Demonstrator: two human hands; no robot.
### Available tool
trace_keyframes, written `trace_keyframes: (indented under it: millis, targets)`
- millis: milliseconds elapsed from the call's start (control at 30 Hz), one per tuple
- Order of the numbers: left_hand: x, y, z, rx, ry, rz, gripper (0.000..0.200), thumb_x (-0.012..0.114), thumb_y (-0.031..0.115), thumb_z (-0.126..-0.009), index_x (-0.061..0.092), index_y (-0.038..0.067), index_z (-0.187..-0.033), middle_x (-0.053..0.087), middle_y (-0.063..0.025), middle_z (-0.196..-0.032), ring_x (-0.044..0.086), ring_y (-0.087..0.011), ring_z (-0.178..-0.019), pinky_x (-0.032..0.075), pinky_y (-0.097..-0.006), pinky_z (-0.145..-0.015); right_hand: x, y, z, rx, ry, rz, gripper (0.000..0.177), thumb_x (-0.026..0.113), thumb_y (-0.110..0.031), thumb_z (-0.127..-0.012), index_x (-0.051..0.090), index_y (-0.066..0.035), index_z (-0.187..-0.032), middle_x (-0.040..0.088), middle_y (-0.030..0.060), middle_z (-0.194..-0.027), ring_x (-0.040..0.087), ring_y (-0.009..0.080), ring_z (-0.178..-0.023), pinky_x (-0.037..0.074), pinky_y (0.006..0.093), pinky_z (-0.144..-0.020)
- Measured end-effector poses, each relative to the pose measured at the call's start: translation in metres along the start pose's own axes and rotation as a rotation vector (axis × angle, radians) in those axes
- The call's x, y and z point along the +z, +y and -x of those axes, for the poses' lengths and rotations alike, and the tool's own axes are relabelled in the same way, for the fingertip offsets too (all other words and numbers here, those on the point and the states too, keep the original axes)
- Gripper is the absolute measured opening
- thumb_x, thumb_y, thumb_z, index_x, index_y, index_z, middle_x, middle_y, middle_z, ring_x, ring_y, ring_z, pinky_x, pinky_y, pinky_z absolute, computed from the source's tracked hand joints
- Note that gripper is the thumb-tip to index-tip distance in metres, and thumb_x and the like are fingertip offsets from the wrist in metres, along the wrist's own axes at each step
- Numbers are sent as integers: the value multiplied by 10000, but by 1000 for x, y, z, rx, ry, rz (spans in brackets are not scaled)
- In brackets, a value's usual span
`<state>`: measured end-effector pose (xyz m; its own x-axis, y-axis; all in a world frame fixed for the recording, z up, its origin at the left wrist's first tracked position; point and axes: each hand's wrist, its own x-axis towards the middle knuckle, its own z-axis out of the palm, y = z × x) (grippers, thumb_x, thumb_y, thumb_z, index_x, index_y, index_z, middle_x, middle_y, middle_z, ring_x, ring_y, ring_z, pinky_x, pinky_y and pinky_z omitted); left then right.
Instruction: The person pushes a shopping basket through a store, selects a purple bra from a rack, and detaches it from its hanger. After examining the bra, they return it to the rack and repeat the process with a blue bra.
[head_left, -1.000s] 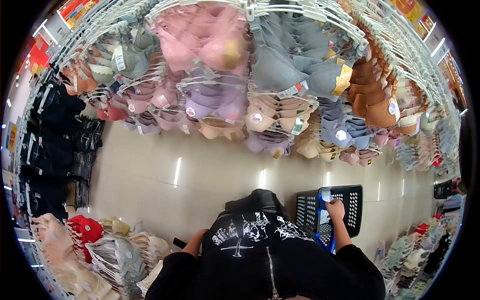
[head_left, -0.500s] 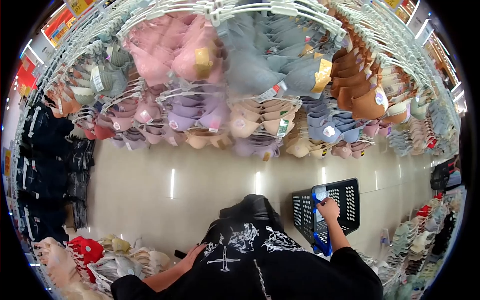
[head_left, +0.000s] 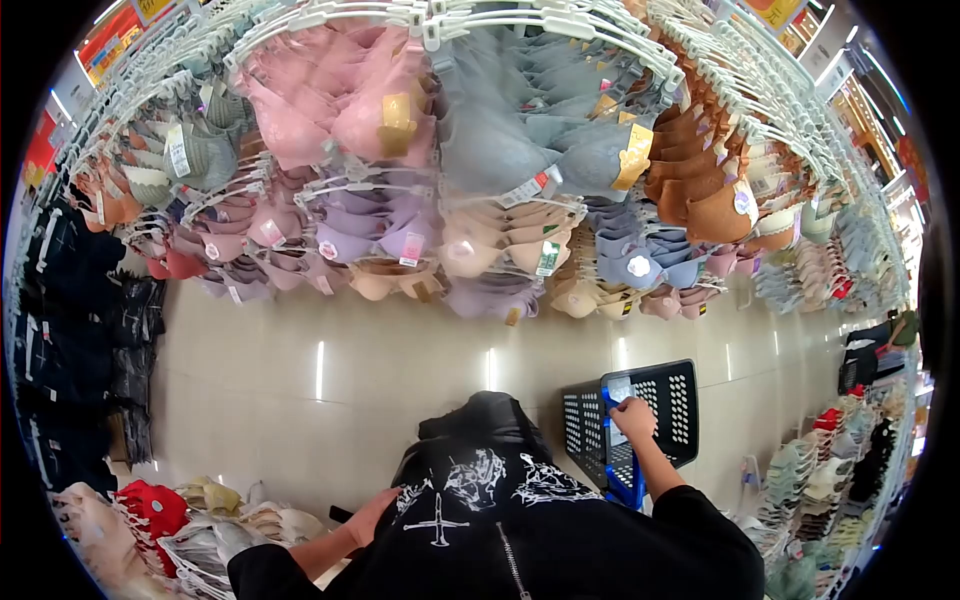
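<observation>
My right hand (head_left: 633, 418) is closed round the blue handle (head_left: 612, 410) of a black perforated shopping basket (head_left: 678, 405). The basket stands on the floor to my right, and its visible inside shows the holed walls. A pale label or sheet (head_left: 620, 388) sits by the handle. Low at my left side, my left hand (head_left: 373, 517) is against my black shirt (head_left: 470, 520), fingers together and partly hidden. A small dark object (head_left: 341, 513) pokes out beside that hand; I cannot make out what it is.
Racks of bras on white hangers curve ahead: pink bras (head_left: 335, 95), grey-blue bras (head_left: 540, 120) and brown bras (head_left: 700, 190). Dark garments (head_left: 65, 335) hang at left. More bras hang at lower left and at right (head_left: 820, 480). A person (head_left: 880, 340) is at the far right edge.
The view has turned slightly right, so racks and basket sit a little further left. My right hand keeps its grip on the handle; my left hand stays by my side.
</observation>
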<state>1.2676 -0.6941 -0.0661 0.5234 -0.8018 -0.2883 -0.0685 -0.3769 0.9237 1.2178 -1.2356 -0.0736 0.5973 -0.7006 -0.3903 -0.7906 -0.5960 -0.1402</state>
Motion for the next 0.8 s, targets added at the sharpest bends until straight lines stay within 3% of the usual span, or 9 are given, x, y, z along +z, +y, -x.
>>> trace_keyframes:
  millis: [233,300,433,533,633,667,800]
  targets:
    - [10,-18,2,171,38,-119,727,615,329,-701,309,-8,-1269,358,-242,-1265,363,-393,-1152,283,-434,-978,5,-21,29,-36,-120,46,209,602,-275,-646,647,-121,-781,585,141,-918,582,303,-830,464,388,-734]
    - [12,-27,3,228,43,-129,746,615,346,-694,304,-7,-1272,353,-243,-1271,362,-397,-1151,279,-445,-977,2,-23,35,-47,-84,32,151,590,-226,-645,650,-116,-730,599,134,-843,588,301,-785,475,373,-703]
    - [10,-17,0,140,28,-91,801,623,401,-657,299,6,-1275,349,-247,-1278,370,-409,-1136,267,-453,-978,7,-18,36,-69,-50,-16,163,590,-223,-654,651,-98,-740,617,135,-797,595,304,-749,475,377,-684]
    - [9,-19,-2,195,52,-127,747,607,380,-672,323,13,-1258,359,-249,-1270,386,-409,-1121,281,-453,-971,6,-19,33,-36,-69,-35,190,590,-252,-666,645,-88,-743,611,138,-807,593,307,-755,472,385,-685]
    - [10,-28,-2,239,53,-153,686,586,329,-705,322,15,-1254,364,-248,-1266,393,-404,-1118,291,-449,-966,18,-11,26,-99,45,-14,168,600,-250,-655,667,-105,-707,631,123,-721,609,289,-695,488,371,-654]
    - [10,-31,-3,251,50,-164,664,578,309,-718,320,15,-1254,366,-247,-1264,395,-403,-1117,295,-447,-965,17,-8,22,-97,-60,-16,225,583,-287,-677,638,-82,-753,604,148,-820,589,311,-767,471,380,-703]
    - [8,-28,-5,254,47,-195,611,548,268,-758,312,3,-1255,370,-236,-1267,391,-392,-1129,294,-447,-967,13,-11,10,-158,-192,53,297,583,-321,-685,629,-91,-867,594,174,-893,571,311,-864,456,384,-769]
